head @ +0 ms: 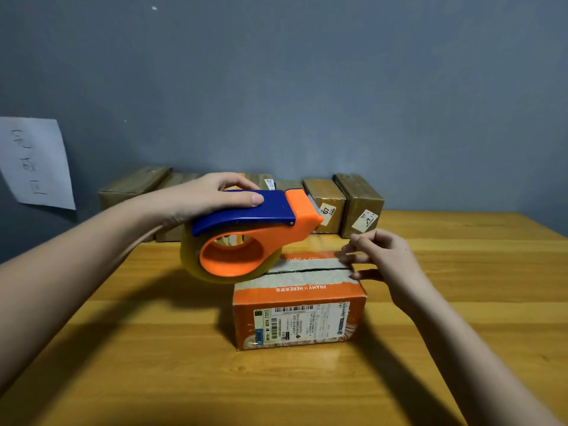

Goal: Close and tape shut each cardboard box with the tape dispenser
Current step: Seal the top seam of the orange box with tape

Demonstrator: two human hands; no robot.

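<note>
Your left hand [212, 195] grips the tape dispenser [246, 232] above the orange box's [299, 305] left end. Its seam [307, 269] runs left to right toward your right hand [381, 259], whose relaxed, empty fingers touch the far end.

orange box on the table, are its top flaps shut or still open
Shut: the orange box has both top flaps lying flat, meeting along a dark centre seam. Whether tape covers that seam yet, cannot tell.

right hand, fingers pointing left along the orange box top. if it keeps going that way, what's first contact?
Probably the tape dispenser: the right hand points left along the orange box, and the roll sits over the box's left end. Depth is unclear.
</note>
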